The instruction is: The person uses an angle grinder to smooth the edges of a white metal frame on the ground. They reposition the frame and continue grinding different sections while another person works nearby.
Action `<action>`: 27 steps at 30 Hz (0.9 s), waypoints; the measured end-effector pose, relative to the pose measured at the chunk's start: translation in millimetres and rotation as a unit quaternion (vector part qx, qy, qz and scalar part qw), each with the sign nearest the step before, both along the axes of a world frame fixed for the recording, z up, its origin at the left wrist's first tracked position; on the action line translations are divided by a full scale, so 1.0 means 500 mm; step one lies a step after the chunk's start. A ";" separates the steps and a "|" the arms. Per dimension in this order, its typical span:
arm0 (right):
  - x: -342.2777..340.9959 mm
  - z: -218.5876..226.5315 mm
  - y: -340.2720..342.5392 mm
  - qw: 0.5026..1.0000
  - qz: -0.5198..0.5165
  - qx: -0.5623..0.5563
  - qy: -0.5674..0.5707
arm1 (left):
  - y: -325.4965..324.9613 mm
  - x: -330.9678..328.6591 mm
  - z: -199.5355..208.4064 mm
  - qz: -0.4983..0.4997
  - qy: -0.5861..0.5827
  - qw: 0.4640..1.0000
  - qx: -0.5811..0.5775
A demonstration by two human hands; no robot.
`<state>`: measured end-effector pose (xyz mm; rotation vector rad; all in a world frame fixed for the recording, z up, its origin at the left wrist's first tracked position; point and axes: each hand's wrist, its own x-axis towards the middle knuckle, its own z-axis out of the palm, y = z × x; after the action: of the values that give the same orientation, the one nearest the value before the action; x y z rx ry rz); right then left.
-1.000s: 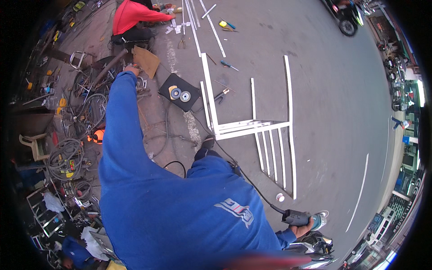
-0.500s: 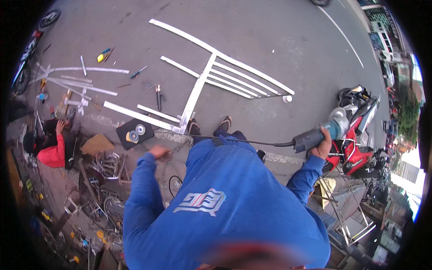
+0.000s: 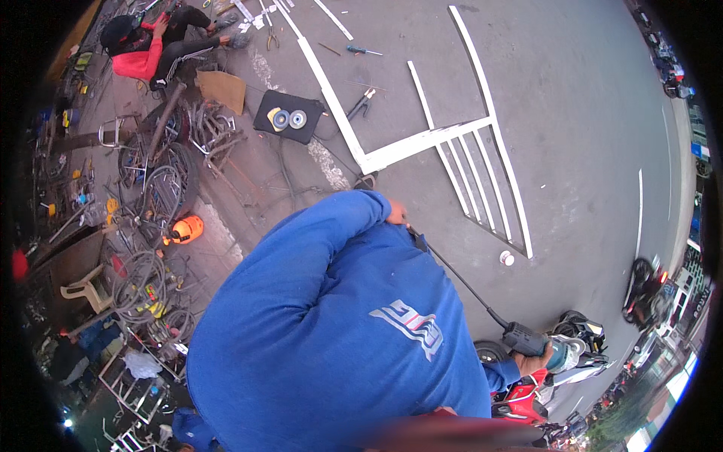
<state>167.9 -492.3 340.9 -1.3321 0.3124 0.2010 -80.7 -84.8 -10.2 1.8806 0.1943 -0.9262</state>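
Note:
My right hand (image 3: pixel 533 361), off to the right, is wrapped round the body of an angle grinder (image 3: pixel 527 340) with a dark rear housing, a teal front and a pale disc guard. From its back end a black power cord (image 3: pixel 461 279) runs up and left across my waist. At that cord's left end my left hand (image 3: pixel 397 213) sits in front of my body, its fingers curled in at the cord and partly hidden. Beyond me, a white metal frame (image 3: pixel 429 142) of long bars and several thin parallel bars lies on the pavement.
A black mat (image 3: pixel 290 115) with grinding discs lies left of the frame, near an electrode holder (image 3: pixel 361 104) and a screwdriver (image 3: pixel 364 50). A person in red (image 3: pixel 135 64) sits far left. Scrap metal and an orange container (image 3: pixel 184 230) lie left. A red motorcycle (image 3: pixel 520 403) stands by the grinder.
My view has turned, so the frame and mat appear shifted. My left hand has come from out at my left side in to the cord at my waist. The grinder stays in my right hand.

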 end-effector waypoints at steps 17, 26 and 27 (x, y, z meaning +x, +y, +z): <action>0.038 -0.132 0.003 0.995 0.057 0.034 0.071 | -0.058 -0.145 0.152 0.271 0.010 0.948 0.166; 0.092 -0.123 -0.015 0.998 0.029 0.039 0.029 | -0.059 -0.110 0.170 0.267 -0.052 0.945 0.181; 0.090 -0.123 -0.014 0.998 0.031 0.037 0.030 | -0.062 -0.116 0.173 0.273 -0.047 0.945 0.175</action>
<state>212.7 -499.3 279.3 -1.2649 0.3111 0.3026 -138.8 -115.9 76.4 2.0272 0.8227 -0.4353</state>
